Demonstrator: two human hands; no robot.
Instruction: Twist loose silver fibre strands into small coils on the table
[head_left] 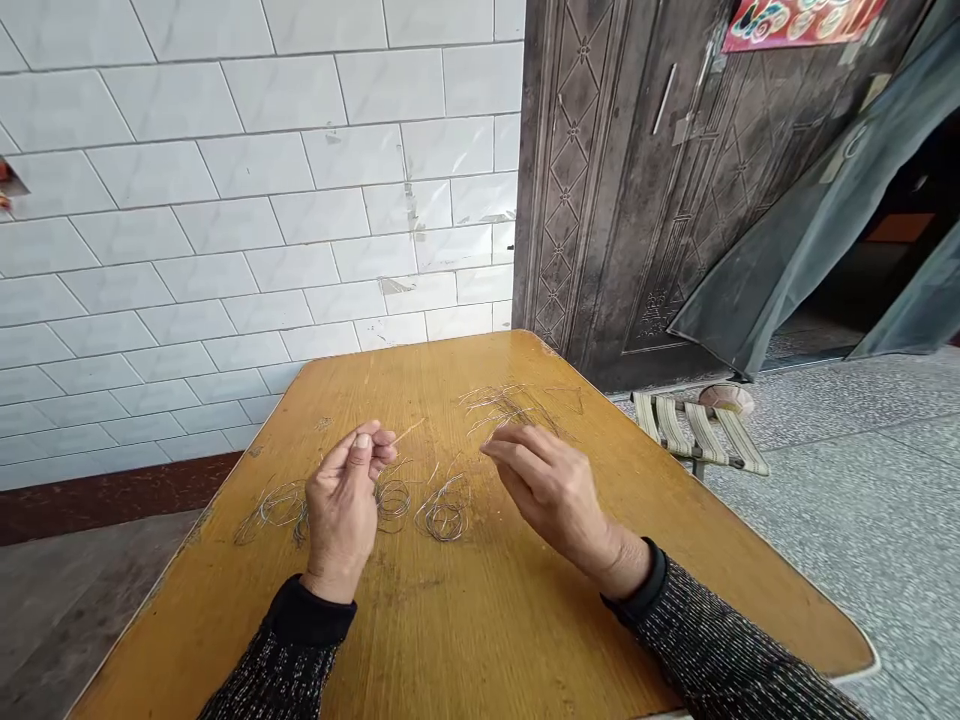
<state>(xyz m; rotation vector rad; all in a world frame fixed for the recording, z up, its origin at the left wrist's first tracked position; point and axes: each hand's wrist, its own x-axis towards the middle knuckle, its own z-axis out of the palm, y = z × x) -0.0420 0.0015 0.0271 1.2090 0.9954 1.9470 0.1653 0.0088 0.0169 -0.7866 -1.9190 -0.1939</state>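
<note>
My left hand (343,510) is raised over the wooden table, thumb and fingers pinched on a thin wire (409,431) whose end sticks out to the right. Opposite it, my right hand (553,495) hovers with thumb and fingertips pressed together; whatever lies between them is too fine to make out. Between the hands a coil of thin wire (442,518) rests on the tabletop. A second wire coil (394,500) sits just right of my left wrist, and a looser wire bundle (276,508) lies to its left, partly hidden by that hand. Beyond my right hand spreads a pile of loose wires (510,402).
The wooden table (480,640) has rounded corners and reaches toward a white tiled wall (247,180). A dark patterned door (622,200) stands at the back right, beside a grey curtain (802,240). Right of the table is a low striped folding stool (701,432).
</note>
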